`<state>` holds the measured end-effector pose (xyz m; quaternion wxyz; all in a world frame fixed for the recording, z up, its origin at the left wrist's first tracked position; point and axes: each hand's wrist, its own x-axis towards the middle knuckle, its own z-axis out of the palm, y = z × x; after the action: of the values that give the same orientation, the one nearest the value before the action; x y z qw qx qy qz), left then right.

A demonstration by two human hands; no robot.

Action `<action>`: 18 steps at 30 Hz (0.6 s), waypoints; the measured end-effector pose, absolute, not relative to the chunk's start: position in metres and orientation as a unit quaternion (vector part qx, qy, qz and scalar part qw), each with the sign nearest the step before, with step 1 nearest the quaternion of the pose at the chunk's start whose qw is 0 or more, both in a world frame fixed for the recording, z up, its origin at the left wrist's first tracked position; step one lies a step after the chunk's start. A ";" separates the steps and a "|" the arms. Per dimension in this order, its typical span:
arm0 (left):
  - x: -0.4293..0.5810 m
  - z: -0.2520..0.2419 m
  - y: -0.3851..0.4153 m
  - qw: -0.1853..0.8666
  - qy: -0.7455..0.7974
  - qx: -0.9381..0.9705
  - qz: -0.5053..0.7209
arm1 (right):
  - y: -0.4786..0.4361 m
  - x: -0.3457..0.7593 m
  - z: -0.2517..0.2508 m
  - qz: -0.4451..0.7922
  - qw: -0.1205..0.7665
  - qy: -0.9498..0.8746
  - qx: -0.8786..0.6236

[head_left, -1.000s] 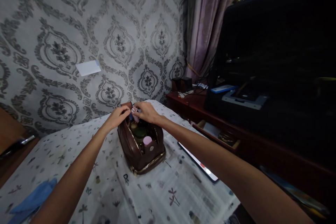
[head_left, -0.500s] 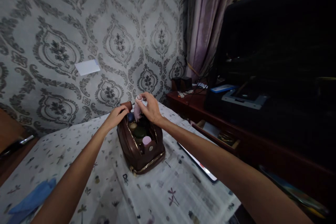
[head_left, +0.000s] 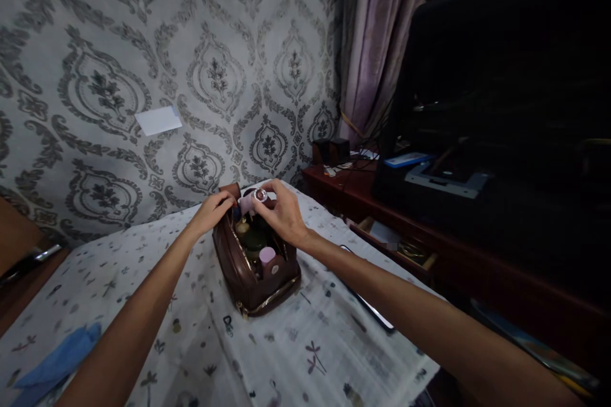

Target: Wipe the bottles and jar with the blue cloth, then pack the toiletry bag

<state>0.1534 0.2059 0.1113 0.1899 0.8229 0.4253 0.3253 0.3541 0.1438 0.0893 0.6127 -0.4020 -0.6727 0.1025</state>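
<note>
A brown leather toiletry bag stands unzipped on a flower-printed cloth. Inside it show a pink-capped bottle, a dark green lid and other small containers. My right hand is closed on a small pink bottle, which lies tilted on its side just above the bag's far end. My left hand grips the bag's far rim, fingers curled over the edge.
A dark phone or tablet lies on the cloth under my right forearm. A blue cloth sits at the near left. A dark wooden cabinet with an open drawer and a large black screen stands on the right.
My right hand lifted the small pink bottle out of the bag's far end, then turned it from upright to lying sideways. The left hand stayed on the rim.
</note>
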 end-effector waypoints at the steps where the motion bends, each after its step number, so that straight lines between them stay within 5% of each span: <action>1: 0.154 0.111 0.206 0.190 0.425 0.823 0.325 | 0.141 0.354 0.087 0.106 0.607 -0.673 -0.409; 18: 0.157 0.100 0.209 0.140 0.466 0.805 0.340 | 0.121 0.343 0.082 0.063 0.487 -0.768 -0.411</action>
<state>0.1569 0.2095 0.0996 0.1403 0.8049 0.4656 0.3401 0.3426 0.1211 0.0816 0.4874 -0.4110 -0.7678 0.0633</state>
